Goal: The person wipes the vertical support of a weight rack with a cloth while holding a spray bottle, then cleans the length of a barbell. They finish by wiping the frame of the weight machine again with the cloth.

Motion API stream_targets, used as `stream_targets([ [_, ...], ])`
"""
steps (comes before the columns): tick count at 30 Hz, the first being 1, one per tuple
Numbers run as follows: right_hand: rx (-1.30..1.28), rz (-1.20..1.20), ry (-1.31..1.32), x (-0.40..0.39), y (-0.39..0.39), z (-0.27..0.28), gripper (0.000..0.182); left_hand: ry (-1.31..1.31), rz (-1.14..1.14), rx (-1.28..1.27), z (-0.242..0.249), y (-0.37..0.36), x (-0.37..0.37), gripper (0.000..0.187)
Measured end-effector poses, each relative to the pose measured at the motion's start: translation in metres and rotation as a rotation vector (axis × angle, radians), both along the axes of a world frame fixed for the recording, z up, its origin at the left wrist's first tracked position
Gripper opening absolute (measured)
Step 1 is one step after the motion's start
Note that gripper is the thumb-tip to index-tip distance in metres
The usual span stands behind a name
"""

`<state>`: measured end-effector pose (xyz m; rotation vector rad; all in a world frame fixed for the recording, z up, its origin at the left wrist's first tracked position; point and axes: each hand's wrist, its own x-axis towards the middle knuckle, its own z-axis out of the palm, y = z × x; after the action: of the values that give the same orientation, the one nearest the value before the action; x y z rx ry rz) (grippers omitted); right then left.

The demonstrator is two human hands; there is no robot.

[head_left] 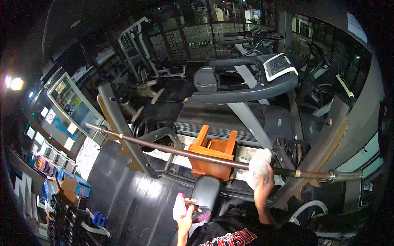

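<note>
My left hand (pixel 185 219) is wrapped round a spray bottle (pixel 179 208) with a white and pink head, held low beside the black padded bench (pixel 206 190). Farther right, my right hand (pixel 264 186) presses a white cloth (pixel 257 166) onto the barbell (pixel 180 151). The cloth covers part of the bar's right half. This long bar slants across the view, resting on the grey uprights of a rack (pixel 119 119), and carries no plates on its ends.
Behind the bar stands a brown wooden stool or small chair (pixel 211 164). A treadmill (pixel 246 96) is beyond it. Cardboard boxes (pixel 69 184) and a glass-door fridge (pixel 76 104) are at the left. Dark rubber flooring (pixel 123 205) lies below.
</note>
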<state>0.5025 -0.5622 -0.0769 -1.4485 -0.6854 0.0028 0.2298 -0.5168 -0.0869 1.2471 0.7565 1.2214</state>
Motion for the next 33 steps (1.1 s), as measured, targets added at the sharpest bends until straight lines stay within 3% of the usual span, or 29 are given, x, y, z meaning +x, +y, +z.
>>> stream_targets([
  [3, -0.096, -0.008, -0.059, -0.011, 0.001, 0.002, 0.035, -0.005, 0.008, 0.0, 0.007, 0.005, 0.0, 0.047],
  [5, 0.26, 0.283, 0.221, -0.025, 0.026, -0.015, 0.034, -0.038, 0.021, -0.037, 0.01, 0.003, 0.004, 0.047],
  [7, 0.287, 0.597, 0.512, -0.049, 0.048, 0.016, 0.032, -0.017, 0.014, -0.034, 0.006, 0.003, 0.003, 0.047],
  [9, 0.229, 0.802, 0.532, -0.061, 0.082, 0.01, 0.031, -0.011, -0.007, -0.049, 0.002, -0.001, 0.004, 0.048],
  [11, -0.002, 0.687, 0.187, -0.08, 0.11, 0.008, 0.032, -0.006, -0.023, -0.023, 0.006, -0.007, 0.007, 0.04],
  [13, 0.031, 0.795, 0.159, -0.092, 0.138, -0.024, 0.033, -0.035, -0.021, -0.039, 0.007, -0.011, 0.008, 0.037],
  [14, -0.004, 0.734, 0.033, -0.095, 0.141, -0.028, 0.033, -0.028, -0.035, -0.029, 0.007, -0.012, 0.008, 0.039],
  [17, 0.054, 0.925, 0.428, -0.099, 0.097, -0.013, 0.033, -0.007, -0.062, -0.059, 0.001, -0.019, 0.004, 0.043],
  [20, -0.032, 0.836, 0.689, -0.086, 0.039, -0.023, 0.03, -0.066, -0.055, -0.06, 0.003, -0.024, 0.001, 0.041],
  [21, 0.049, 0.834, 0.841, -0.079, 0.021, -0.037, 0.03, -0.071, -0.059, -0.065, 0.001, -0.024, -0.002, 0.041],
  [22, 0.154, 0.869, 1.17, -0.07, 0.002, -0.037, 0.031, -0.066, -0.058, -0.054, -0.002, -0.025, -0.005, 0.043],
  [23, 0.205, 1.126, 1.213, -0.05, -0.013, -0.079, 0.036, -0.061, -0.058, -0.042, -0.006, -0.027, -0.009, 0.044],
  [25, 0.308, 0.789, 1.486, -0.039, -0.038, -0.12, 0.04, -0.083, -0.067, -0.071, -0.006, -0.03, -0.012, 0.044],
  [27, 0.5, 0.801, 1.6, -0.023, -0.061, -0.126, 0.039, -0.061, -0.072, -0.054, 0.005, -0.034, -0.012, 0.046],
  [28, 0.487, 0.672, 1.634, -0.022, -0.072, -0.117, 0.036, -0.074, -0.075, -0.03, 0.001, -0.036, -0.012, 0.05],
  [33, 0.551, 0.593, 1.582, -0.016, -0.087, -0.112, 0.034, -0.039, -0.2, -0.059, -0.008, -0.05, -0.017, 0.054],
])
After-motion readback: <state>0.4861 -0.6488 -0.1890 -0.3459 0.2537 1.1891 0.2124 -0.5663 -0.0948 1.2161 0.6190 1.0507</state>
